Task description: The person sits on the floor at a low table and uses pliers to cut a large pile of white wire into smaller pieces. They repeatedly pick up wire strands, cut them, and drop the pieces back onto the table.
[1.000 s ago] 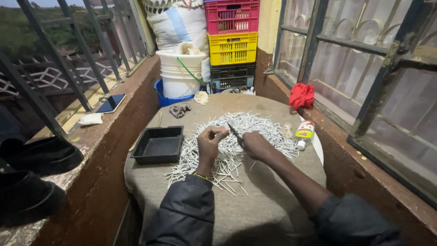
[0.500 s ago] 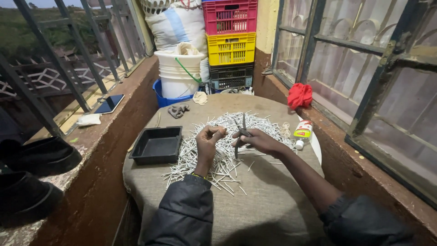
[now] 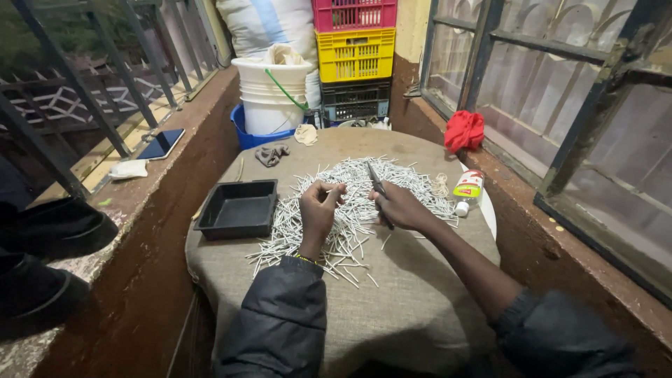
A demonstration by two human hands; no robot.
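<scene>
Cloth: coarse grey-brown fabric covers the round table under both hands
Left hand: the left hand is curled, fingers pinched on one thin white stick held above the heap
Right hand: the right hand is closed round a dark slim tool, its tip pointing away from the person, past the knuckles
Sticks: a wide heap of white sticks lies beneath and between both hands, spreading beyond them to the far side
Tray: an empty black tray sits just left of the left hand, at the table edge
Bottle: a small bottle with a red and yellow label lies to the right of the right hand, near a coil of string
Rag: a grey rag lies beyond the left hand
Beyond the table: a white bucket in a blue basin, and stacked pink, yellow and black crates
Ledge: a phone rests far left of the left hand; a red cloth hangs far right
</scene>
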